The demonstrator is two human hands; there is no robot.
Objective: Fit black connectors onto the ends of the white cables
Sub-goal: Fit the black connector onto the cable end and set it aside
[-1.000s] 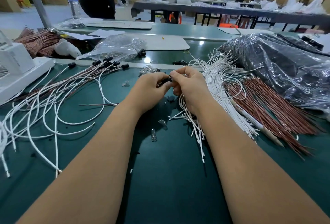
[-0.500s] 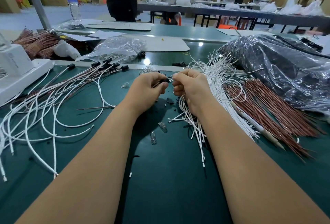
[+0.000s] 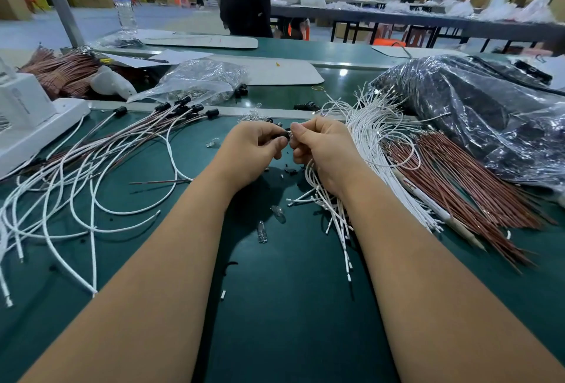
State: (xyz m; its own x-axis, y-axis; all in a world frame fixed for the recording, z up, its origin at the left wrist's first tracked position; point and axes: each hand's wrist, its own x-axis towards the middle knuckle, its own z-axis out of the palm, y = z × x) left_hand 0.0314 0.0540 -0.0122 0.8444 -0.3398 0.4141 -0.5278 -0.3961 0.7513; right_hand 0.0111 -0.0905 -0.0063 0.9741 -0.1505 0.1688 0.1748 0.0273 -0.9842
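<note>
I judge the black connector point(image 3: 282, 135) small, light and rigid, the white cables point(image 3: 371, 138) thin and limp; best pinched close behind the tip. My left hand point(image 3: 253, 150) pinches the connector above the green tabletop point(image 3: 275, 306); my right hand point(image 3: 321, 150), fingers curled, pinches something small against it, presumably a cable end

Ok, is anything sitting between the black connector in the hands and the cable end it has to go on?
Nothing visible does. The left hand pinches the black connector right against the right hand, which pinches something small there. The fingers hide the joint itself, so I can't see the cable end.
</note>
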